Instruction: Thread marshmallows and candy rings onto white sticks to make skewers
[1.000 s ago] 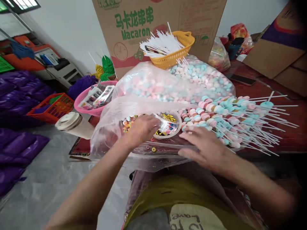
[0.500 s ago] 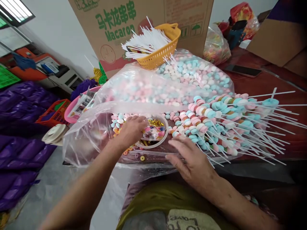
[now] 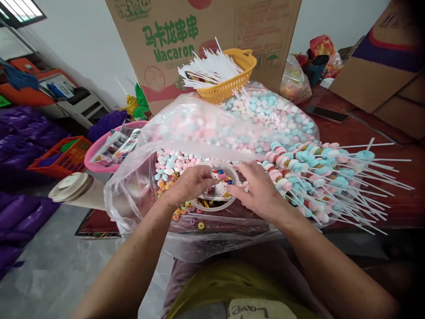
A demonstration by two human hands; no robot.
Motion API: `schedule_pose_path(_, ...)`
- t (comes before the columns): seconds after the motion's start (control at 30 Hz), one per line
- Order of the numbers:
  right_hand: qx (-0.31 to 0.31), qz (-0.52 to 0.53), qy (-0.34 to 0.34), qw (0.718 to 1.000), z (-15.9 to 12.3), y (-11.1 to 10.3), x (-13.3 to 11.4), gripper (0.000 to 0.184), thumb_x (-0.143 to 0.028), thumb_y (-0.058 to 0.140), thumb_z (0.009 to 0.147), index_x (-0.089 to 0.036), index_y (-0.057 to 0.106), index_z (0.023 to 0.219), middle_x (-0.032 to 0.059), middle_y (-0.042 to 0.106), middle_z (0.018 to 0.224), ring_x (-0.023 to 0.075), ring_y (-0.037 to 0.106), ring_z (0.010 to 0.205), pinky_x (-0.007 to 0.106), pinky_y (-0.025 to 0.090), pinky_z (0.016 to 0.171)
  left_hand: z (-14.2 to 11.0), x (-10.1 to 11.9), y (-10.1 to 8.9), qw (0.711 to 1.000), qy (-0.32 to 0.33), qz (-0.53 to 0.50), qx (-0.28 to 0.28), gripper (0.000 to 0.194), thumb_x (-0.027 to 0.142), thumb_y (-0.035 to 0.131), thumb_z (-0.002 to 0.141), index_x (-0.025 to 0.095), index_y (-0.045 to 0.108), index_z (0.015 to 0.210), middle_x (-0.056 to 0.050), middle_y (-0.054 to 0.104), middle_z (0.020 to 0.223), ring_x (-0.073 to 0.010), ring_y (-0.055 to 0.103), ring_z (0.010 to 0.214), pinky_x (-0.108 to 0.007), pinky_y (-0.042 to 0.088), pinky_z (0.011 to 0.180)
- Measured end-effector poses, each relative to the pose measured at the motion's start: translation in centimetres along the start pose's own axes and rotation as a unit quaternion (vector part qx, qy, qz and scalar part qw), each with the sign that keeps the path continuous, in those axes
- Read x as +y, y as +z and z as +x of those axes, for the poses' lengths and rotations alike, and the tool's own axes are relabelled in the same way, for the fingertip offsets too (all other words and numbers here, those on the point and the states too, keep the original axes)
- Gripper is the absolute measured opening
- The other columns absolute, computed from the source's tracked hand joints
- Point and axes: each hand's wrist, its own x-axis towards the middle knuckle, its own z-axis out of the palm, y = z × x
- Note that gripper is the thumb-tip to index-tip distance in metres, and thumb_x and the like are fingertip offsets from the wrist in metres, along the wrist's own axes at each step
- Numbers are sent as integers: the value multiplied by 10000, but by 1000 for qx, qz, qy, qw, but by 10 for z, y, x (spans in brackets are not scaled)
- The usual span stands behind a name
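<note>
Both my hands meet over a small clear round tub (image 3: 215,204) that holds small printed packets and gold bits. My left hand (image 3: 187,184) curls its fingers onto a packet (image 3: 215,191) in the tub. My right hand (image 3: 257,191) pinches at the same packet from the right. The tub sits inside a big clear plastic bag (image 3: 133,190) with loose pastel ring candies (image 3: 172,166). To the right lies a heap of candy skewers (image 3: 315,168) on white sticks.
A yellow basket of white sticks (image 3: 229,75) rests on the candy bag, in front of a Macaron carton (image 3: 206,26). A pink basket (image 3: 99,155), a lidded cup (image 3: 71,188) and an orange crate (image 3: 56,159) stand left. A phone (image 3: 327,114) lies on the red table.
My right hand has moved left from beside the skewers to the tub and now pinches at the packet. My left hand stays at the tub. The view has shifted a little.
</note>
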Motion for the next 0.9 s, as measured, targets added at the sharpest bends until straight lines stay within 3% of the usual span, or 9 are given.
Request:
schedule_pose_path(0.07, -10, 94, -15, 995, 2, -8, -4, 510, -367, 584, 756, -151, 504, 1212, 128, 571, 1118, 234, 518, 977, 349, 422, 781, -3, 6, -4, 997, 21, -51, -52, 252, 359, 523, 811, 151, 646, 881, 7, 633, 711, -112, 544, 640, -214, 425, 600)
schedule_pose_path(0.17, -55, 205, 21, 977, 5, -6, -14, 245, -309, 525, 793, -164, 607, 973, 39, 629, 852, 152, 552, 742, 261, 423, 636, -9, 16, -7, 988, 39, -95, -115, 243, 356, 526, 810, 151, 650, 854, 23, 596, 670, -97, 517, 605, -205, 411, 575)
schedule_pose_path(0.27, -12, 205, 21, 979, 0, 4, -20, 164, -261, 480, 829, -161, 571, 735, -4, 571, 669, 114, 507, 641, 231, 376, 592, -22, 21, -3, 991, -17, -127, -39, 240, 357, 629, 737, 157, 613, 869, 27, 568, 676, -87, 497, 591, -194, 392, 536)
schedule_pose_path(0.4, 25, 189, 19, 982, -18, 5, -17, 298, -322, 448, 868, -187, 421, 604, -45, 417, 543, 87, 389, 531, 221, 303, 506, -42, 25, 12, 983, -33, -176, 35, 213, 324, 675, 705, 145, 566, 744, 17, 543, 666, -81, 464, 593, -199, 383, 548)
schedule_pose_path(0.5, 13, 217, 23, 976, -29, -9, -8, 291, -375, 438, 875, -184, 464, 657, -32, 437, 595, 96, 402, 555, 226, 322, 513, -49, 31, 23, 979, -13, -200, 33, 231, 339, 591, 784, 140, 542, 679, 24, 498, 588, -78, 432, 557, -196, 358, 522)
schedule_pose_path(0.63, -87, 318, 18, 944, -36, -23, -2, 341, -382, 544, 814, -194, 528, 1097, 38, 577, 960, 122, 531, 749, 229, 417, 609, -50, 37, 28, 986, 29, -161, -13, 321, 345, 481, 860, 138, 525, 619, 24, 470, 567, -73, 420, 550, -187, 340, 517)
schedule_pose_path(0.7, -94, 320, 28, 942, -38, -23, -6, 222, -327, 535, 818, -184, 585, 981, 18, 598, 868, 119, 535, 725, 230, 418, 627, -49, 38, 28, 987, 38, -150, -40, 360, 357, 416, 889, 140, 526, 623, 21, 470, 578, -78, 429, 562, -188, 350, 531)
schedule_pose_path(0.83, -22, 264, 20, 964, -44, -14, -15, 151, -251, 474, 847, -173, 576, 767, -4, 580, 713, 108, 508, 677, 228, 392, 638, -53, 45, 34, 995, -3, -99, 4, 274, 414, 552, 808, 171, 588, 929, 4, 560, 734, -108, 481, 638, -214, 387, 581)
schedule_pose_path(0.9, 3, 222, 10, 975, -48, -10, -18, 182, -266, 464, 853, -180, 539, 711, -19, 541, 645, 96, 463, 603, 219, 363, 584, -55, 52, 43, 993, -37, -92, 62, 464, 410, 694, 682, 195, 555, 1068, -7, 586, 814, -119, 492, 650, -223, 394, 578)
